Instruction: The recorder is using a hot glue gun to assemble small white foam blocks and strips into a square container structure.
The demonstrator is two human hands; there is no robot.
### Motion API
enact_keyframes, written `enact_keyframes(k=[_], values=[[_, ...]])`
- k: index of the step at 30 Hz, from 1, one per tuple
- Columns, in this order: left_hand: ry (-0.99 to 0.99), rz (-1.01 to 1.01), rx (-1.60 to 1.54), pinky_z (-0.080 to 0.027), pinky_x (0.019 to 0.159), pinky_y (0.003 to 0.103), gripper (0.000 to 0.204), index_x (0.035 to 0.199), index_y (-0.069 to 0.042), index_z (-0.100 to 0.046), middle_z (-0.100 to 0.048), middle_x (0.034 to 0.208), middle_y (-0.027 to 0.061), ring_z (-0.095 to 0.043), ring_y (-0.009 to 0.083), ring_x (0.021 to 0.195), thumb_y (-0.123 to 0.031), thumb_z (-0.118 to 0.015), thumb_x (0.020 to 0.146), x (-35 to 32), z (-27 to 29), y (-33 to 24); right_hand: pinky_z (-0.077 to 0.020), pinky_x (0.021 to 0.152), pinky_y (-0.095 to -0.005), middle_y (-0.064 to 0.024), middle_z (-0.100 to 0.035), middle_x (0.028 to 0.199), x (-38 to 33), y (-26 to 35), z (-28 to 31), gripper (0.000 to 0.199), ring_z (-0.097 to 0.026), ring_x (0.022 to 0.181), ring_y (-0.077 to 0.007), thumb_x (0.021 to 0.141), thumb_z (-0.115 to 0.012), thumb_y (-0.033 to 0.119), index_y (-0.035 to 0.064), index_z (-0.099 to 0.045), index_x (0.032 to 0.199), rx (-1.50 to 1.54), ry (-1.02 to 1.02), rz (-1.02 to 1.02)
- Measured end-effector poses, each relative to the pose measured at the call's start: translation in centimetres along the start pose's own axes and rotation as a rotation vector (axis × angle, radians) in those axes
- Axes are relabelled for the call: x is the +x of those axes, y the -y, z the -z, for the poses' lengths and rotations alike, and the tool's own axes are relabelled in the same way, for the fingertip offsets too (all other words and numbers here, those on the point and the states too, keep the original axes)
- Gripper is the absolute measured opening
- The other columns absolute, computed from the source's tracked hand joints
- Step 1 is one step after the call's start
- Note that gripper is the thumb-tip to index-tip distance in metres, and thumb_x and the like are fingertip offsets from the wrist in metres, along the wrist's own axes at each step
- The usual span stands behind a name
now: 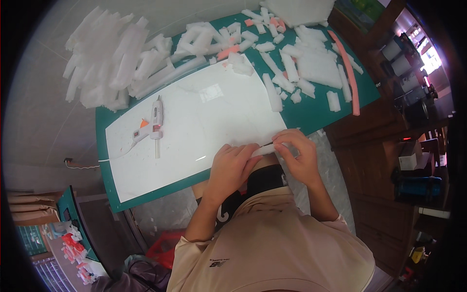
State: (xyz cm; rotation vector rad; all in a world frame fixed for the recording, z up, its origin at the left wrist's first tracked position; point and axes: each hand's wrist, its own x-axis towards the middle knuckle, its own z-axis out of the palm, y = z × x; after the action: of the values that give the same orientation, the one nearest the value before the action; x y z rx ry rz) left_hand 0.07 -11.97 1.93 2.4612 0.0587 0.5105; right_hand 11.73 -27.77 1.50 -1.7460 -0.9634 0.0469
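Green cutting mat (311, 114) carries foam offcuts (311, 63) and a glue gun (154, 121); left hand (233, 165) and right hand (296, 155) grip a white foam strip (265, 150).

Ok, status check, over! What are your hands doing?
Left hand and right hand both pinching small white foam piece. Glue gun lying untouched. Nothing in the way.

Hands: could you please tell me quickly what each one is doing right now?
Left hand: closed on the foam strip.
Right hand: pinching the same strip.
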Motion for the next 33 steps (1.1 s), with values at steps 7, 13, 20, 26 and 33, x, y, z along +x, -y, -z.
enact_keyframes(k=[7, 13, 20, 26, 33], values=[[0.003, 0.063, -0.089, -0.043, 0.066, 0.037, 0.018, 0.094, -0.004, -0.058, -0.063, 0.078, 0.0103, -0.057, 0.0294, 0.069, -0.018, -0.063, 0.084, 0.1, -0.1, 0.1, -0.0463, 0.074, -0.027, -0.01, -0.065, 0.084, -0.3, -0.3, 0.3, 0.005, -0.062, 0.08, -0.0178, 0.083, -0.06, 0.002, -0.0023, -0.061, 0.086, 0.052, 0.022, -0.173], [-0.001, 0.077, -0.071, -0.045, 0.065, 0.038, 0.02, 0.096, -0.004, -0.062, -0.064, 0.082, 0.0116, -0.057, 0.0307, 0.072, -0.016, -0.066, 0.08, 0.2, -0.6, 0.5, -0.0467, 0.076, -0.0295, -0.0096, -0.065, 0.085, 0.1, 0.0, 0.3, 0.012, -0.061, 0.081, -0.0198, 0.081, -0.06, -0.001, 0.0, -0.063, 0.093, 0.025, 0.049, -0.174], [0.069, -0.006, 0.01, -0.046, 0.067, 0.037, 0.024, 0.1, -0.005, -0.062, -0.063, 0.083, 0.0119, -0.057, 0.0303, 0.073, -0.015, -0.068, 0.079, 0.3, -0.2, 0.2, -0.0449, 0.081, -0.0365, -0.0078, -0.063, 0.095, 0.5, 0.3, -0.1, 0.023, -0.057, 0.091, -0.0268, 0.072, -0.067, 0.003, 0.0051, -0.066, 0.095, -0.28, 0.161, 0.311], [0.012, 0.058, -0.341, -0.047, 0.075, 0.035, 0.024, 0.102, -0.005, -0.063, -0.063, 0.092, 0.0119, -0.058, 0.0288, 0.083, -0.005, -0.066, 0.078, -0.4, 0.7, 0.3, -0.0471, 0.073, -0.0343, -0.0095, -0.063, 0.088, 0.0, 0.1, -0.1, 0.024, -0.059, 0.083, -0.0268, 0.068, -0.07, -0.002, 0.0025, -0.066, 0.091, -0.155, 0.131, 0.307], [-0.023, 0.102, -0.366, -0.044, 0.08, 0.036, 0.023, 0.101, -0.003, -0.062, -0.061, 0.093, 0.0109, -0.054, 0.029, 0.09, -0.001, -0.064, 0.078, -0.8, 0.9, -0.1, -0.0465, 0.072, -0.0345, -0.0097, -0.062, 0.088, -0.4, 1.2, -0.4, 0.026, -0.058, 0.082, -0.027, 0.066, -0.074, 0.0, 0.0029, -0.065, 0.09, -0.219, 0.134, 0.29]])
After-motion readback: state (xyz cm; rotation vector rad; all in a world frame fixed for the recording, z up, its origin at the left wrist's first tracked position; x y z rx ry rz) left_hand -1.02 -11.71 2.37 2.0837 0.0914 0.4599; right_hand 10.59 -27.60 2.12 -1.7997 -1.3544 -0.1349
